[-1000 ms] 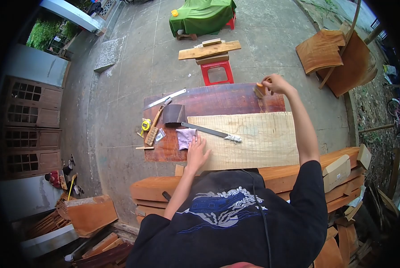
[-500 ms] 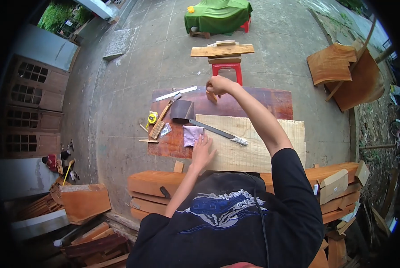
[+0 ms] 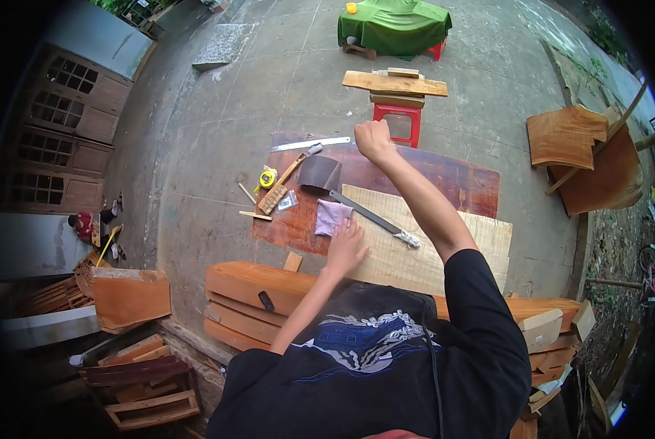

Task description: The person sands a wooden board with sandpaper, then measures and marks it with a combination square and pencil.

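Note:
My right hand is held out over the far edge of the reddish-brown tabletop, its fingers curled closed. Whatever it holds is hidden behind the fist. My left hand lies with fingers spread at the near edge of a pale board, its fingertips by a folded lilac cloth. A dark flat file with a wrapped end rests across the board. Beyond the cloth stands a curved dark sheet, like sandpaper. To its left lie a steel ruler, a wooden-handled tool and a yellow tape measure.
Behind the tabletop, a red stool bears a plank. A green cloth covers something farther back. Stacked timber lies close to my body. Large wood slabs lean at the right. Another person is at the far left.
My right hand has turned; the brown wooden piece that showed beneath it is out of sight. My left hand stays by the cloth. The whole view has shifted and tilted slightly.

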A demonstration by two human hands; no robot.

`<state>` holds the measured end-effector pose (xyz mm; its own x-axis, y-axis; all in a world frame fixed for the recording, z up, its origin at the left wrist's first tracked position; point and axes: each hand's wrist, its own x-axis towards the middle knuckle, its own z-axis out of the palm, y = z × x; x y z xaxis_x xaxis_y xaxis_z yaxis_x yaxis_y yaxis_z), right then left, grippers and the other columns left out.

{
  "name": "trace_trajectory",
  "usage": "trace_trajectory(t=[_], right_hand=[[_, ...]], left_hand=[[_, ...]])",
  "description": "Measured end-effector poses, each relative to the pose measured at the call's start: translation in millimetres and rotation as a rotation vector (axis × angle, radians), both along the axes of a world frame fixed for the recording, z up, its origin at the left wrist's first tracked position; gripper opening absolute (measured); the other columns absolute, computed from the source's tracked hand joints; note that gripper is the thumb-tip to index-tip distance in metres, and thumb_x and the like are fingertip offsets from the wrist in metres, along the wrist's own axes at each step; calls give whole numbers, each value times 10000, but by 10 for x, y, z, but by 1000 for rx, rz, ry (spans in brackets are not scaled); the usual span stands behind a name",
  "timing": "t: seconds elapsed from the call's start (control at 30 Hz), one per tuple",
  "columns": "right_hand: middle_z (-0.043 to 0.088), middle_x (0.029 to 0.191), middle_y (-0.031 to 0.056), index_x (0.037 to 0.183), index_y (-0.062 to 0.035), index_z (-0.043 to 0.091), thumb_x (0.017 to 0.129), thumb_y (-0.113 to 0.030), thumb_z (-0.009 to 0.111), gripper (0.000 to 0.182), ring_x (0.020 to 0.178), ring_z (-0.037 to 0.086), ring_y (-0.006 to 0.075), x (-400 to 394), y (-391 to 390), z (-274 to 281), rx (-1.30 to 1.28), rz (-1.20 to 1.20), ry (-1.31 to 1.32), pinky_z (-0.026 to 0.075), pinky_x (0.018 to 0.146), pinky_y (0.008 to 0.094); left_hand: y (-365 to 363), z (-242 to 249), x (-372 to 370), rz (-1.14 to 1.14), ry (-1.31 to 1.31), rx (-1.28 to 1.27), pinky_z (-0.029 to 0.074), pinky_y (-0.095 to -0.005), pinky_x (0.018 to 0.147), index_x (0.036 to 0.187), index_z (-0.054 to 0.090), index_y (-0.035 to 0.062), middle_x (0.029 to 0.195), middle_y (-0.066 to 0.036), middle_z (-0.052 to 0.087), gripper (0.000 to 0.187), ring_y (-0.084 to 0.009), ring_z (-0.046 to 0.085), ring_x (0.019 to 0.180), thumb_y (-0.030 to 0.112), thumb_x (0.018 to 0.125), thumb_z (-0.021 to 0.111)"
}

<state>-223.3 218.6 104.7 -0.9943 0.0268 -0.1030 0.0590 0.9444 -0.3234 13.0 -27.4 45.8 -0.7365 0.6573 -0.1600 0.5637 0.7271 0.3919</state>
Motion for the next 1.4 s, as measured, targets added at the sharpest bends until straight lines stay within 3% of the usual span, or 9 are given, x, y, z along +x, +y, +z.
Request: trace_trajectory(t=[0.13, 0.4, 0.5, 0.6, 0.8, 0.9, 1.1, 1.23, 1.4], right_hand=[[784, 928, 238, 950, -52, 820, 917, -207, 662, 223, 904, 779, 424, 4, -99, 36, -226, 19, -5, 617, 853, 534], [795, 931, 222, 965, -64, 821, 913, -188, 646, 221, 945, 792, 398, -111, -310, 66, 89, 117, 18, 634, 787, 524], [790, 927, 227, 956, -62, 817, 907, -206, 649, 227, 934, 786, 402, -168, -409, 72, -209, 95, 147, 632, 789, 521], [782, 904, 231, 938, -63, 813, 911, -227, 646, 235, 891, 779, 411, -159, -393, 45, 51, 242, 25, 628, 780, 519], [772, 879, 239, 919, -64, 810, 915, -237, 648, 236, 838, 768, 428, -238, -461, 10, -221, 242, 90, 628, 782, 515], [776, 875, 237, 910, -59, 813, 921, -234, 644, 244, 833, 777, 417, -272, -486, 1, 34, 161, 101, 632, 766, 509], [783, 875, 225, 904, -65, 819, 945, -247, 631, 265, 838, 786, 408, -260, -516, 44, -24, 86, 156, 632, 748, 504], [768, 898, 263, 974, -59, 806, 953, -245, 610, 272, 912, 761, 457, -305, -541, 20, -406, 212, 81, 618, 827, 533], [791, 999, 235, 1017, -48, 820, 920, -250, 667, 271, 969, 778, 421, -228, -580, 149, -152, 76, 72, 631, 849, 505]], left_hand=[[-4, 16, 10, 4, -7, -1, 289, -576, 1274, 1487, 581, 27, 1687, -248, 385, 652, -458, 347, 1565, 366, 956, 749], [12, 16, 8, 13, 15, 18, 287, -584, 1270, 1478, 591, 28, 1669, -251, 406, 652, -453, 357, 1557, 361, 944, 763], [9, -14, -17, 19, 12, 29, 289, -584, 1268, 1477, 592, 28, 1660, -253, 417, 655, -450, 361, 1553, 360, 940, 768], [-12, -33, 54, 24, -7, 18, 275, -582, 1278, 1488, 589, 29, 1681, -243, 395, 653, -447, 343, 1567, 357, 949, 759], [-10, -24, 50, 26, -7, 37, 269, -584, 1282, 1495, 585, 30, 1694, -239, 381, 660, -445, 334, 1574, 349, 946, 763], [2, -19, 6, 24, -5, 34, 268, -587, 1281, 1502, 577, 32, 1700, -237, 370, 671, -446, 330, 1576, 347, 941, 766], [-9, -59, 26, 27, 6, 43, 266, -591, 1281, 1509, 570, 35, 1704, -228, 369, 677, -442, 323, 1581, 349, 941, 764], [-18, -83, 56, 20, 61, 45, 283, -586, 1273, 1490, 583, 33, 1680, -240, 395, 670, -438, 350, 1564, 361, 936, 769], [-26, -68, 52, 26, 26, 39, 272, -589, 1279, 1506, 572, 37, 1691, -230, 384, 678, -436, 331, 1577, 358, 941, 764]])
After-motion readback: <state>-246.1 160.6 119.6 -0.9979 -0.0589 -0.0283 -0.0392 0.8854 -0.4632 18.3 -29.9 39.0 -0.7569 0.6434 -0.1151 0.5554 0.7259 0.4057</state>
